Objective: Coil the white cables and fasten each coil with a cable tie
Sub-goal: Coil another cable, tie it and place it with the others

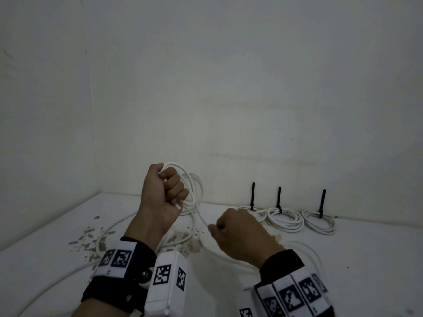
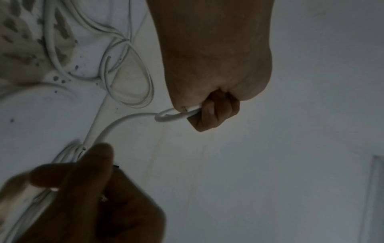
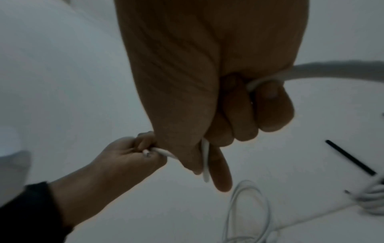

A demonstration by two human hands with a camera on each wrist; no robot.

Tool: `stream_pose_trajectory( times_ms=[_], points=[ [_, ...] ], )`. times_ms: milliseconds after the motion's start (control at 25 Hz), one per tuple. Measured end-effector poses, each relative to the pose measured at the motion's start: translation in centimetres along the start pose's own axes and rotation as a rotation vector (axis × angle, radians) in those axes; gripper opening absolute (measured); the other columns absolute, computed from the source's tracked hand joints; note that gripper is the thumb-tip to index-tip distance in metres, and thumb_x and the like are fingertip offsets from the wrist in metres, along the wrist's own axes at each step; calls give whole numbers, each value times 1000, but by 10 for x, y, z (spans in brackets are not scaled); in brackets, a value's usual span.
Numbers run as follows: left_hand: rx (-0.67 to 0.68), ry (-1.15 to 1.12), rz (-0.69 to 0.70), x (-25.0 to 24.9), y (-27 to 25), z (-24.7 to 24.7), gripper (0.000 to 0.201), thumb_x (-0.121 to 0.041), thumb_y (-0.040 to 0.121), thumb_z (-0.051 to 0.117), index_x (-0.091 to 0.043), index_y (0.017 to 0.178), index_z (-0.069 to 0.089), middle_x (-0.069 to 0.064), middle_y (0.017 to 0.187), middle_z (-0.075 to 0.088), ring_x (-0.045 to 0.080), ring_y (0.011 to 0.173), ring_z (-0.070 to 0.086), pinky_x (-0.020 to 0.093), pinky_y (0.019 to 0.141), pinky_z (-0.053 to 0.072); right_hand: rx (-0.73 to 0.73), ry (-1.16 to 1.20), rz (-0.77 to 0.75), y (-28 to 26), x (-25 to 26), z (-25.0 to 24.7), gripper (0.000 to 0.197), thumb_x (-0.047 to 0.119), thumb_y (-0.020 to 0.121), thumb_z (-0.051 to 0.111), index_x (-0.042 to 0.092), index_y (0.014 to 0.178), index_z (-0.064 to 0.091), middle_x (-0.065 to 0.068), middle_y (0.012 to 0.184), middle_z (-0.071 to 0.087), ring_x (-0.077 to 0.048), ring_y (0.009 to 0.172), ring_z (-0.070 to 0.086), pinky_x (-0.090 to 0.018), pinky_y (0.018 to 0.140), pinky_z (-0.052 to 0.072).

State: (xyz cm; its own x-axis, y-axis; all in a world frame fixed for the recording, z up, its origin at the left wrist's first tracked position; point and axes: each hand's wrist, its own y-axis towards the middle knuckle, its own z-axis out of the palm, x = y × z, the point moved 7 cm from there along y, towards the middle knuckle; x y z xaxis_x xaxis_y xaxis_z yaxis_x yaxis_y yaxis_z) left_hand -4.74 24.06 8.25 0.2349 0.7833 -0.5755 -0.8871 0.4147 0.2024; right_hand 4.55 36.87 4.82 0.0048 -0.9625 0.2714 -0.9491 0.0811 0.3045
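My left hand (image 1: 164, 191) is raised in a fist, gripping a coil of white cable (image 1: 194, 188) whose loops hang behind it. One strand (image 1: 201, 216) runs down to my right hand (image 1: 229, 229), which pinches it low over the table. In the left wrist view, left-hand fingers (image 2: 216, 111) curl round a small cable loop (image 2: 172, 117). In the right wrist view the cable (image 3: 205, 161) passes through the curled right hand (image 3: 228, 123), and the left hand (image 3: 133, 151) holds the cable's end.
Three tied coils (image 1: 283, 218) lie along the back right of the white table (image 1: 366, 259), each with a black cable tie (image 1: 253, 195) sticking up. Loose white cables (image 1: 109, 234) sprawl over a stained patch at front left. Walls close the back and left.
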Motion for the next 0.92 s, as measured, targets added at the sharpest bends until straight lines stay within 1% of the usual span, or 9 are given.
stream_pose_trajectory(
  times_ms=[80, 280, 360, 440, 480, 600, 680, 800, 920],
  points=[
    [2, 43, 16, 2, 0, 2, 52, -30, 99, 29, -24, 48, 34, -8, 39, 19, 6, 29, 16, 22, 37, 10, -19, -71, -92, -5, 27, -1, 47, 45, 100, 44, 20, 61, 34, -3, 64, 41, -26, 66, 45, -29, 51, 29],
    [-15, 116, 49, 9, 2, 5, 47, -31, 101, 30, -23, 54, 32, -7, 42, 20, 6, 31, 18, 18, 34, 18, -84, -165, -277, -18, 58, -8, 38, 38, 103, 38, 12, 78, 51, -6, 71, 52, -27, 67, 51, -36, 55, 30],
    [-38, 127, 48, 15, 3, 4, 46, -32, 101, 32, -22, 56, 32, -7, 42, 21, 6, 32, 20, 18, 34, 21, -87, -88, -349, -23, 67, -9, 25, 30, 101, 40, 10, 98, 55, -3, 66, 46, -25, 61, 48, -34, 51, 24],
    [-63, 176, 11, 22, 3, 1, 49, -36, 101, 35, -22, 54, 35, -7, 44, 24, 7, 36, 22, 20, 39, 20, -79, 83, -395, -25, 75, -14, 29, 20, 99, 42, 9, 126, 42, -1, 63, 46, -21, 53, 43, -33, 49, 27],
    [-82, 222, -9, 25, 1, 0, 50, -39, 100, 37, -23, 53, 36, -7, 46, 25, 8, 40, 22, 23, 43, 19, -63, 190, -400, -24, 76, -18, 33, 16, 99, 42, 10, 130, 35, -2, 63, 49, -21, 51, 45, -32, 48, 31],
    [-122, 438, -3, 23, -8, 4, 48, -42, 101, 38, -23, 58, 37, -4, 50, 30, 11, 44, 25, 23, 42, 21, -47, 328, -393, -21, 71, -29, 33, 10, 97, 46, 22, 124, 31, -10, 74, 61, -28, 57, 54, -48, 54, 46],
    [-85, 609, 9, 24, -13, 10, 45, -43, 103, 37, -21, 63, 41, -2, 48, 37, 10, 40, 34, 21, 39, 26, -140, 319, -369, -20, 65, -40, 25, 16, 97, 52, 28, 106, 33, -7, 79, 65, -26, 59, 58, -51, 59, 49],
    [36, 792, -65, 34, -17, 16, 44, -46, 103, 33, -14, 80, 52, 4, 57, 53, 19, 55, 48, 27, 51, 38, -347, 360, -288, -19, 47, -62, 40, 29, 89, 70, 33, 88, 31, 4, 68, 63, -16, 55, 58, -38, 52, 50],
    [148, 774, -245, 51, -24, 16, 41, -45, 102, 34, -22, 69, 40, -3, 48, 32, 13, 43, 24, 23, 45, 18, -390, 436, -144, -15, 25, -72, 48, 36, 72, 85, 26, 79, 38, 8, 47, 49, -10, 40, 37, -27, 41, 36]
  ],
)
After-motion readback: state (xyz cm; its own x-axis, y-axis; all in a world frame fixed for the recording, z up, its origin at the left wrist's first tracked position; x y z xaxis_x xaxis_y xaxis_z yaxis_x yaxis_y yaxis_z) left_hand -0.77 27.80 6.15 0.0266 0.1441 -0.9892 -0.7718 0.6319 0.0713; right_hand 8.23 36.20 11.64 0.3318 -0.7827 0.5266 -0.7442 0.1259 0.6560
